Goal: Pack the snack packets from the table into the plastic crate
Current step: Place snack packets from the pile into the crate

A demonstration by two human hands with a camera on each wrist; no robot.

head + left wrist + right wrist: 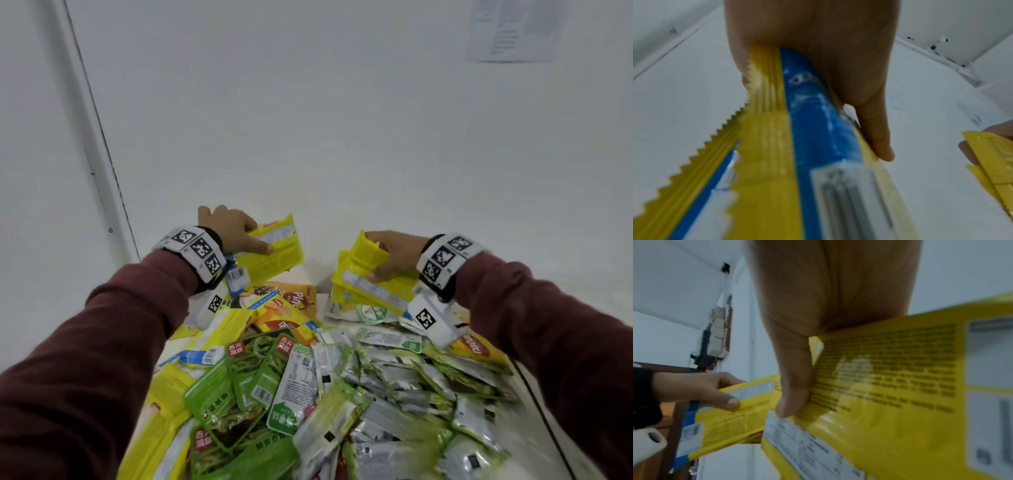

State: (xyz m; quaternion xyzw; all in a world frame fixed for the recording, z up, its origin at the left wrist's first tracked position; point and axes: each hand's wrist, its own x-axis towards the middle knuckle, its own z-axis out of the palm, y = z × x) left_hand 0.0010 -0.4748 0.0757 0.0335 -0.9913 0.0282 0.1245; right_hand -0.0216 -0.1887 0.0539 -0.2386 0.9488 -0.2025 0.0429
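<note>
Plain white wall carries a printed paper sheet at upper right.

yellow packets: glossy plastic film, serrated ribbed seals. green packets: shiny clear-windowed plastic. silver packets: foil-like sheen. sleeves: matt maroon cloth. table: smooth white.

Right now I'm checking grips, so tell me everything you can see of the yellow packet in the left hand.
The yellow packet is glossy, film-like and flat, with zigzag-cut sealed edges, a blue band, a white printed panel and a barcode label. It is lifted clear of the pile and tilted. The left hand pinches it, thumb on the printed back, fingers behind. Nothing else visibly touches it; the right hand's yellow packets are apart from it.
</note>
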